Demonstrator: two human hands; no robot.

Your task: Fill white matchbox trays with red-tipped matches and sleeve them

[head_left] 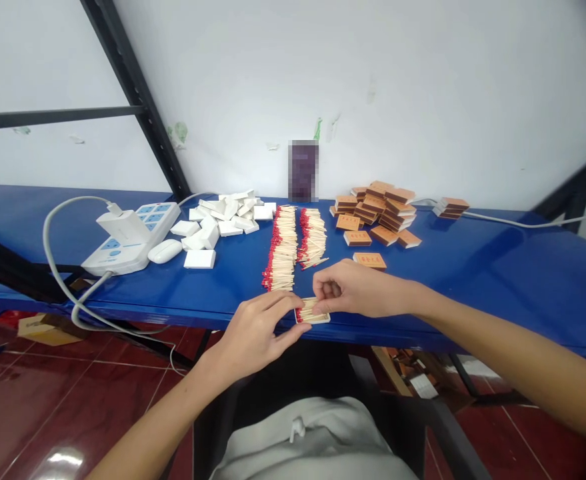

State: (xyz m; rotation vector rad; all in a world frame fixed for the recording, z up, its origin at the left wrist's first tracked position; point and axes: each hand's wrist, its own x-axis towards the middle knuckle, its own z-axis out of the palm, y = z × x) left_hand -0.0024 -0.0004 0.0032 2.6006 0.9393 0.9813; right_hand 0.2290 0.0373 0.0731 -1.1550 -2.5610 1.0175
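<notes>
A small white matchbox tray (321,321) lies at the front edge of the blue table, with red-tipped matches (307,311) inside it. My left hand (265,327) grips the tray's left end between thumb and fingers. Over its right end, my right hand (347,290) is closed, fingertips down at the matches; whether a match is pinched there I cannot make out. Just beyond, two long rows of loose matches, a left row (283,250) and a right row (313,237), lie with red heads to the left.
White trays (230,212) are heaped at the back left, beside a power strip (137,243) with a plugged charger and a white earphone-like case (165,251). Orange-brown matchboxes (377,207) pile up at the back right. A blurred dark rectangle (303,172) stands against the wall.
</notes>
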